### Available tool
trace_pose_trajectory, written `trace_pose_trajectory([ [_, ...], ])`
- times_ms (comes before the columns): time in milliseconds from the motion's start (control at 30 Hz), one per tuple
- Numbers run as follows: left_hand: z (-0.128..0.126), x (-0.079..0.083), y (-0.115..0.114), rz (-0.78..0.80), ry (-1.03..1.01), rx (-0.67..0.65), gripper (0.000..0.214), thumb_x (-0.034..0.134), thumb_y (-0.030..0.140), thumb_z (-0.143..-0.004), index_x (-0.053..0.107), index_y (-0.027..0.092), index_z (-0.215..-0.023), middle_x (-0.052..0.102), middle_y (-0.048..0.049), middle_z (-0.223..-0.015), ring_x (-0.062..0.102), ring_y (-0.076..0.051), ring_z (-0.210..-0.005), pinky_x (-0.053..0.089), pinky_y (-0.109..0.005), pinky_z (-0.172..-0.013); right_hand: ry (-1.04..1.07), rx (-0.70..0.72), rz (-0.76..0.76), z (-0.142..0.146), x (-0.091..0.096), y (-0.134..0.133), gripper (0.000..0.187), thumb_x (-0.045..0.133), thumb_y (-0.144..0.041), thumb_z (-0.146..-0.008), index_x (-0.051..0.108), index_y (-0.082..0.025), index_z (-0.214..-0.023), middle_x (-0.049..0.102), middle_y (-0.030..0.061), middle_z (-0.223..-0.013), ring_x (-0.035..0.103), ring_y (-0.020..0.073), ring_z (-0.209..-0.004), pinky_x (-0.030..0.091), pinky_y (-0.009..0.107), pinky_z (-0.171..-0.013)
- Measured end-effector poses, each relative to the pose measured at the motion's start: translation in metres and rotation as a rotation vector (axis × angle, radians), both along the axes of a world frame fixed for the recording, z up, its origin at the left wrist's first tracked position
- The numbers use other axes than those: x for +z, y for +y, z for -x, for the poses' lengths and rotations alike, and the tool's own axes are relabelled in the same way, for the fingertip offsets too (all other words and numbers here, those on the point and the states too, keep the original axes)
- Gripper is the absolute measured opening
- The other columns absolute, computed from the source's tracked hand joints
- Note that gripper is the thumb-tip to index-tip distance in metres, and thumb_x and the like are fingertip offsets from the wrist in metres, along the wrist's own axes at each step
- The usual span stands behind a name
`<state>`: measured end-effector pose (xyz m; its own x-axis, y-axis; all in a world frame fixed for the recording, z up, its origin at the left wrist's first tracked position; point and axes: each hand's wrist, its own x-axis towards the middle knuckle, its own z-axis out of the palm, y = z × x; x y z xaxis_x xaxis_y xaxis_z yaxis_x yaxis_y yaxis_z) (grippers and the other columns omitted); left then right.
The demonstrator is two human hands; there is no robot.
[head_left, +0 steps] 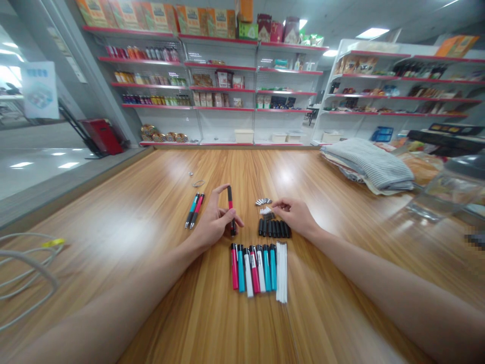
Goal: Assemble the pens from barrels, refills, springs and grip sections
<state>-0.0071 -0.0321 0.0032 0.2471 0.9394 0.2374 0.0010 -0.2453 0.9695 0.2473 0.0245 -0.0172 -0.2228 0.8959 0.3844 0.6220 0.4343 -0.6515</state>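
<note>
Pen, one, in left hand; two pens aside

Red-edged white shelves of goods stand behind a wooden table under bright ceiling panels.

Two bare forearms in view, bare L hand & R hand

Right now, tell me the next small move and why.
Probably lift one small part from the pile with the right hand and carry it to the pen that the left hand holds upright. The right fingertips rest at the pile, and the pen's top end is free; whether a part is pinched yet I cannot tell.
</note>
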Motion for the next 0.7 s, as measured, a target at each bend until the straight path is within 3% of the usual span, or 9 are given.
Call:
trace_pose_trajectory([
  [400,0.0003,-0.0058,0.0036,-0.072,0.02,0.045,0.058,0.044,0.032,-0.092,0.016,0.021,-0.142,0.061,0.0014,-0.069,0.055,-0.01,-0.049,0.045,-0.023,-0.049,-0.043,-0.007,-0.003,0.0003,0.0013,-0.0011,0.02,0.056,-0.032,-0.082,0.071,-0.021,-0.088,0.07,0.001,-0.079,0.061,0.0134,-0.067,0.045,0.024,-0.063],
  [567,0.0,-0.0074,0.0048,-0.062,0.06,0.039,0.04,0.044,0.035,-0.092,0.035,0.02,-0.129,0.059,0.0011,-0.07,0.055,-0.01,-0.051,0.044,-0.023,-0.05,-0.051,-0.012,-0.006,0.0007,0.0021,-0.0019,0.021,0.055,-0.032,-0.082,0.071,-0.021,-0.089,0.07,0.0016,-0.08,0.061,0.0138,-0.068,0.045,0.025,-0.064],
  [700,-0.0008,-0.0064,0.0047,-0.152,0.119,0.1,0.029,0.046,0.033,-0.091,0.045,0.02,-0.118,0.06,0.0002,-0.072,0.056,-0.011,-0.06,0.046,-0.025,-0.06,-0.06,-0.024,-0.012,0.0017,0.0031,-0.0027,0.022,0.055,-0.032,-0.082,0.072,-0.021,-0.09,0.07,0.0017,-0.079,0.06,0.0136,-0.066,0.044,0.025,-0.062],
])
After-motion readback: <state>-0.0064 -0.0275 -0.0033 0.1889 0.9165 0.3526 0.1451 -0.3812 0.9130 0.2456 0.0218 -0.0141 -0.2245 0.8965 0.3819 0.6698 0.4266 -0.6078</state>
